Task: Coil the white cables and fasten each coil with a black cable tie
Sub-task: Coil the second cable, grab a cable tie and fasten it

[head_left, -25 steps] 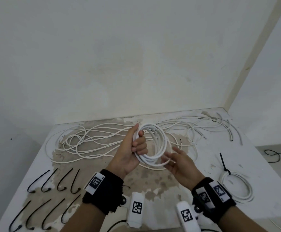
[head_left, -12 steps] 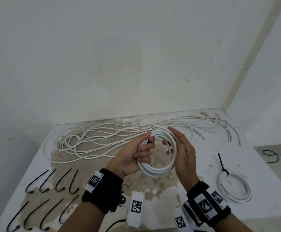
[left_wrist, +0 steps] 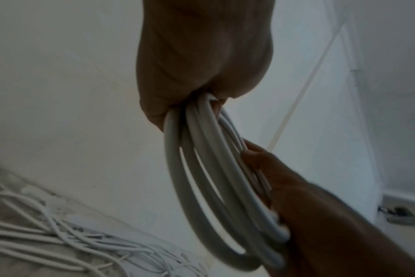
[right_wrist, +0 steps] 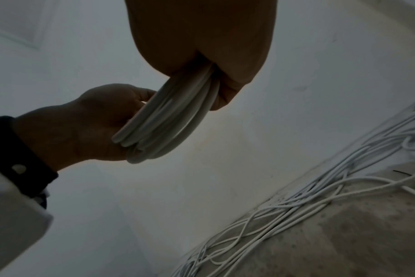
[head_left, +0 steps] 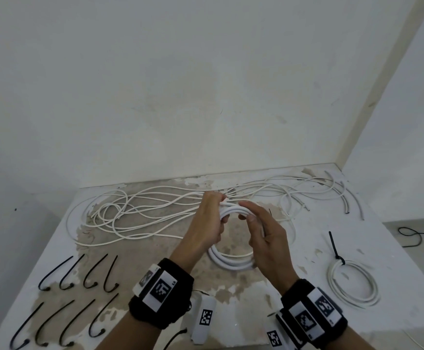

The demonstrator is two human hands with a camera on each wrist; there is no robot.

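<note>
My left hand (head_left: 207, 223) grips the top of the white coil (head_left: 231, 261) and my right hand (head_left: 266, 238) curls round its right side, holding it up over the table (head_left: 395, 248) in front of the loose white cables (head_left: 140, 213). It looks light, smooth and springy — I judge the loops will fan open unless pinched where they bunch, the spot for a black cable tie (head_left: 54, 274). No readable writing — only square coded markers on my wrist bands (head_left: 159, 290)

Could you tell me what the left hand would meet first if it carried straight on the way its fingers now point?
Probably the loose white cables lying along the table's far edge, then the wall. The left hand, gripping the held coil, points away toward them, though depth is uncertain.
</note>
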